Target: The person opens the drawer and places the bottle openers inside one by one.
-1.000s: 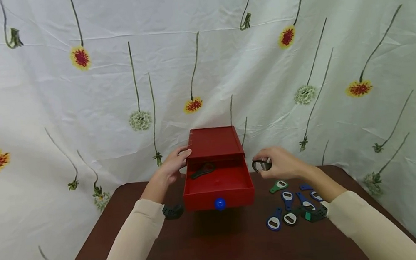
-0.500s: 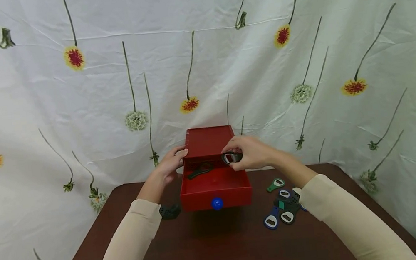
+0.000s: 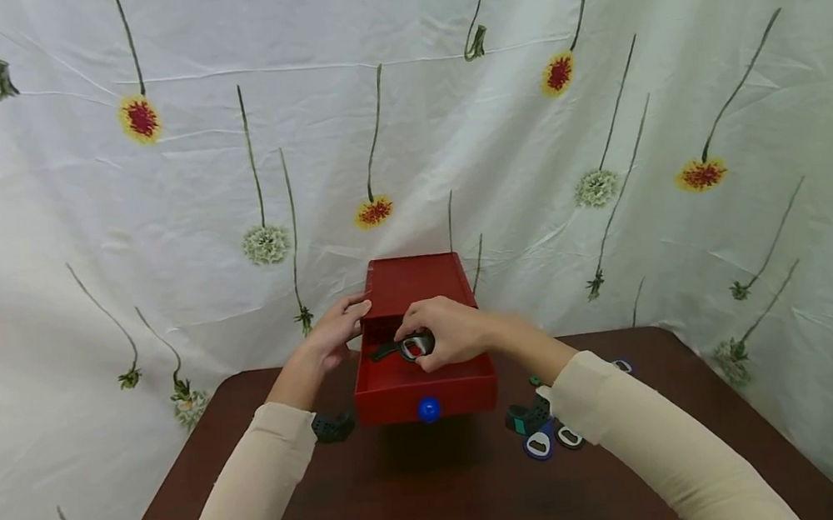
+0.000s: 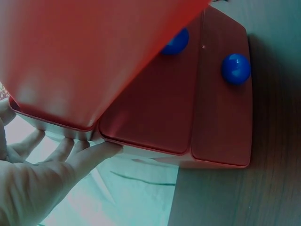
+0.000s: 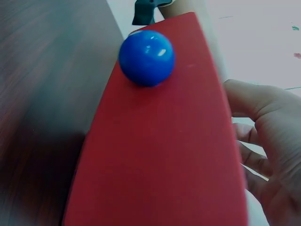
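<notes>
A red cabinet (image 3: 419,283) stands on the table with its top drawer (image 3: 463,395) pulled out by a blue knob (image 3: 428,410). My right hand (image 3: 455,331) pinches a black bottle opener (image 3: 427,343) by thumb and fingers, over the inside of that drawer. Another black bottle opener (image 3: 383,351) lies at the drawer's back left, partly covered by the held one. My left hand (image 3: 335,333) rests against the cabinet's left side; the left wrist view shows its fingers (image 4: 96,153) extended along it. In the right wrist view, the drawer front (image 5: 164,155) hides the held opener.
Right of the cabinet, a blue bottle opener (image 3: 538,442), a black one (image 3: 569,436) and another blue one (image 3: 622,366) lie on the dark table (image 3: 425,510); my right sleeve covers others. Two lower drawers (image 4: 150,103) are closed. A flowered cloth (image 3: 331,151) hangs behind.
My right hand has carried the black bottle opener leftward from beside the cabinet to over the open drawer. The left hand stays at the cabinet's side. The head view shifted slightly.
</notes>
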`<state>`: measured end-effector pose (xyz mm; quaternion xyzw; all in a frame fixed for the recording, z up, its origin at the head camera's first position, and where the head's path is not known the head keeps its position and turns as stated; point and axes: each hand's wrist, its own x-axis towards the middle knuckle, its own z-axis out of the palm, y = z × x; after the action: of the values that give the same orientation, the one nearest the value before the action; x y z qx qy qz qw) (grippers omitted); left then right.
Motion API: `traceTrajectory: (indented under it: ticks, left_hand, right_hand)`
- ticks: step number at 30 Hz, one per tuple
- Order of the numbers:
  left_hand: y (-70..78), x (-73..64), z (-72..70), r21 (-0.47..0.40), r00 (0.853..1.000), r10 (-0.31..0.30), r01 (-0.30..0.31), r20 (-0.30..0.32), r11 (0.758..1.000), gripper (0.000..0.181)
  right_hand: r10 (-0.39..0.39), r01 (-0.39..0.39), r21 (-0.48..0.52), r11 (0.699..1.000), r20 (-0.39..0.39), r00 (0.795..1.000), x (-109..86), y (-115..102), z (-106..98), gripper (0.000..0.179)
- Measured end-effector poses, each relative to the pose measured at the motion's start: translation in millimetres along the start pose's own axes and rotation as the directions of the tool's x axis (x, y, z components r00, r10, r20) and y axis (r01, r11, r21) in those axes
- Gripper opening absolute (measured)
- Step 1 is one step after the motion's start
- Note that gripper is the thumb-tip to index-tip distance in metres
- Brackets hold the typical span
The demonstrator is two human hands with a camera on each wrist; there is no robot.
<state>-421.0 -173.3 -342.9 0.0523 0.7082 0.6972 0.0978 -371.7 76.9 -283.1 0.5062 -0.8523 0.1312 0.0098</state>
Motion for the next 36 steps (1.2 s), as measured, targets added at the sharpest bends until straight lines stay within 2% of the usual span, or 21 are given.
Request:
traceTrajectory:
  ticks: [2, 4, 8, 11, 14, 21, 29, 36]
  left_hand:
    - [-0.9, -0.3, 0.6, 0.004, 1.000, 0.002, -0.002, 0.005, 1.000, 0.059]
    - [-1.4, -0.6, 1.3, 0.007, 1.000, 0.008, -0.008, 0.004, 1.000, 0.059]
    - [-1.5, -1.5, 2.2, 0.015, 1.000, 0.012, -0.012, -0.001, 1.000, 0.059]
    - [-1.3, -1.6, 2.1, 0.015, 1.000, 0.007, -0.007, 0.000, 1.000, 0.058]
    - [-1.1, -1.4, 1.7, 0.015, 1.000, 0.009, -0.009, -0.002, 1.000, 0.058]
    - [-1.3, -1.0, -0.2, 0.013, 1.000, 0.007, -0.007, -0.007, 1.000, 0.059]
    - [-2.1, 1.1, 0.4, 0.001, 1.000, 0.000, 0.000, -0.007, 1.000, 0.058]
    - [-2.1, 2.2, 0.1, -0.002, 1.000, 0.005, -0.005, 0.002, 1.000, 0.060]
  right_hand:
    - [0.019, -0.019, -0.048, 0.999, 0.017, 1.000, 2.0, 1, 5, 0.043]
    - [0.050, -0.046, -0.139, 0.989, 0.029, 0.998, 3.4, 4, 9, 0.039]
    - [0.125, -0.114, -0.322, 0.940, 0.013, 0.992, 1.7, 8, 15, 0.032]
    - [0.144, -0.146, -0.351, 0.925, -0.032, 0.989, -2.4, 10, 15, 0.031]
    - [0.125, -0.137, -0.322, 0.937, -0.059, 0.990, -7.1, 13, 12, 0.032]
    - [0.080, -0.091, -0.187, 0.978, -0.067, 0.995, -18.6, 17, -1, 0.035]
    - [0.065, -0.077, -0.125, 0.989, -0.096, 0.993, -37.5, 27, -10, 0.034]
    - [0.084, -0.091, -0.048, 0.995, -0.129, 0.988, -57.1, 38, -17, 0.034]
